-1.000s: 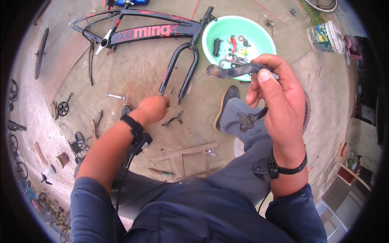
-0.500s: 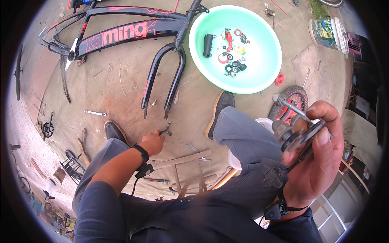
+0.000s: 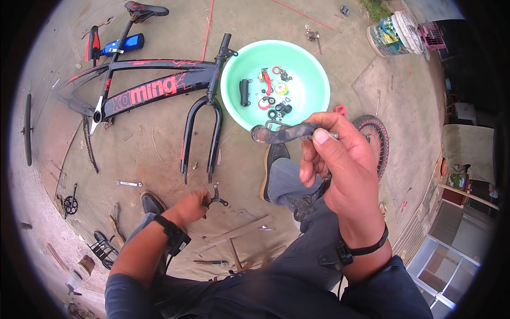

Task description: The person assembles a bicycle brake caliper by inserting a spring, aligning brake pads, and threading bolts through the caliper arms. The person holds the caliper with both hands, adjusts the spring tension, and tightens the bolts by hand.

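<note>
My right hand (image 3: 348, 162) is raised over my right knee, pinching a dark, greasy metal bicycle part (image 3: 284, 133) between thumb and fingers. It has a curved arm with a round end and a thin bolt; its exact kind is unclear. A second black piece (image 3: 303, 207) hangs below that hand, and how it joins is hidden. Low over the ground, my left hand (image 3: 191, 206) is closed around a dark Y-shaped three-way wrench (image 3: 218, 199), two of its arms showing. Ahead lies a black and red bicycle frame (image 3: 154, 90), its fork (image 3: 199, 133) pointing toward me.
A light green basin (image 3: 313, 69) holds several small bike parts. A spoked wheel (image 3: 374, 141) lies right, a bucket (image 3: 390, 34) far right. About the ground are a spanner (image 3: 128, 183), a crankset (image 3: 70, 203), a blue bottle (image 3: 125, 43), a chain (image 3: 89, 143) and wooden strips (image 3: 236, 234).
My right hand has moved left and turned, so the part's curved arm now shows. My left hand stays low with the wrench. The view has shifted, bringing the saddle and bottle in.
</note>
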Tool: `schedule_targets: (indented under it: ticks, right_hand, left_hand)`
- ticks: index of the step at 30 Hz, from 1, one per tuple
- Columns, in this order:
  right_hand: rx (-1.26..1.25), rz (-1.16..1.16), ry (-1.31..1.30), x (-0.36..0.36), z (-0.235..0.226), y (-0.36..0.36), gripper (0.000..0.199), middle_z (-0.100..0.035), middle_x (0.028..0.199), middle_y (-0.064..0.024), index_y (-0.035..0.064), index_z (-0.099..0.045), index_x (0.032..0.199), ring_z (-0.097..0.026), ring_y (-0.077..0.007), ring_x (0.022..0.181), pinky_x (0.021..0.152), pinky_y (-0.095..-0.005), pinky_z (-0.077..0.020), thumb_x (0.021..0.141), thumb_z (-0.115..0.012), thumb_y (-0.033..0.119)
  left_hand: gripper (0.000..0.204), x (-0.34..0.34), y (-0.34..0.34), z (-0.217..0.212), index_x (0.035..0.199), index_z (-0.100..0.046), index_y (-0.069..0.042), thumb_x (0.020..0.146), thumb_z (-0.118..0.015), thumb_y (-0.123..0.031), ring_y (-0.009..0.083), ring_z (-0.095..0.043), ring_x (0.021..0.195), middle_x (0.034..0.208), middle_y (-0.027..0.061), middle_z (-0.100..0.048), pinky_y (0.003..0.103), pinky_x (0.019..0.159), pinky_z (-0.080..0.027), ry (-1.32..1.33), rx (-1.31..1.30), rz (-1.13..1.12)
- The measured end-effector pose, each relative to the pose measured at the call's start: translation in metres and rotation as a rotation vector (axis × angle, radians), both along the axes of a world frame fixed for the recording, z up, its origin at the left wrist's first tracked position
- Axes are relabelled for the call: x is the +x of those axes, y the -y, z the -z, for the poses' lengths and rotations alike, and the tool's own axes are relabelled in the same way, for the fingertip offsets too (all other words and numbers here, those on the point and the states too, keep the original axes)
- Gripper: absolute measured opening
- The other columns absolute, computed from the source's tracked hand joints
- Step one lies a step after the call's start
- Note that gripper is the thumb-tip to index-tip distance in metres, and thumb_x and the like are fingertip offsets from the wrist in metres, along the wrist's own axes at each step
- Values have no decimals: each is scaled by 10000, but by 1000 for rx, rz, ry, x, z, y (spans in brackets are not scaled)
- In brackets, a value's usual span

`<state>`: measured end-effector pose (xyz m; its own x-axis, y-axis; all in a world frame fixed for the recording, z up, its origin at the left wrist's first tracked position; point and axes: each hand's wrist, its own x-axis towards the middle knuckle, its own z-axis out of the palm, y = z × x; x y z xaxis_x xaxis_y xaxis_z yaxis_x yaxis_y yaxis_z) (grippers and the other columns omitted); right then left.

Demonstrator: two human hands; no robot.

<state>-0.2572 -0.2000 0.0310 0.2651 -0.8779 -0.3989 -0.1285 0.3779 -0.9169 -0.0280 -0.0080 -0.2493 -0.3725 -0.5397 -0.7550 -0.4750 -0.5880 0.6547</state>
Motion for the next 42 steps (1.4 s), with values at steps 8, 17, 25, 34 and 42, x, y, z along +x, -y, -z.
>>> schedule_targets:
  ticks: [8,17,25,34,42]
  right_hand:
    - [44,-189,177,0,-3,-18,270,-601,844,-41,-8,-548,1185,-607,-115,656,546,-242,-472,1010,-520,196]
    - [127,-415,262,29,3,-56,272,-596,838,-33,-4,-549,1175,-611,-103,640,540,-229,-483,1004,-528,207]
    - [179,-417,318,44,5,-61,255,-597,819,-31,1,-553,1167,-607,-101,628,533,-232,-484,1005,-526,197]
    - [173,-298,354,54,14,-63,234,-591,804,-27,-6,-566,1130,-592,-100,607,513,-233,-466,1003,-536,187]
    - [170,-259,324,55,17,-63,241,-583,805,-25,-9,-560,1135,-589,-110,614,519,-243,-464,998,-541,188]
  left_hand:
    - [165,32,25,-213,1091,-608,-16,942,-537,-8,120,-639,862,924,25,-626,274,789,-507,-202,-201,-582]
    - [250,-3,23,-273,1182,-613,15,933,-595,22,110,-621,903,1005,19,-519,250,806,-502,-265,-765,-895]
    - [281,2,23,-268,1205,-615,6,924,-613,19,124,-623,911,1025,24,-518,257,801,-506,-273,-794,-803]
    - [302,-13,21,-255,1221,-594,-14,923,-637,6,145,-646,906,1029,35,-633,281,821,-502,-440,-634,-1017]
    - [230,-23,24,-248,1143,-592,-36,922,-650,-5,150,-647,919,1013,43,-655,293,831,-490,-649,-567,-1103]
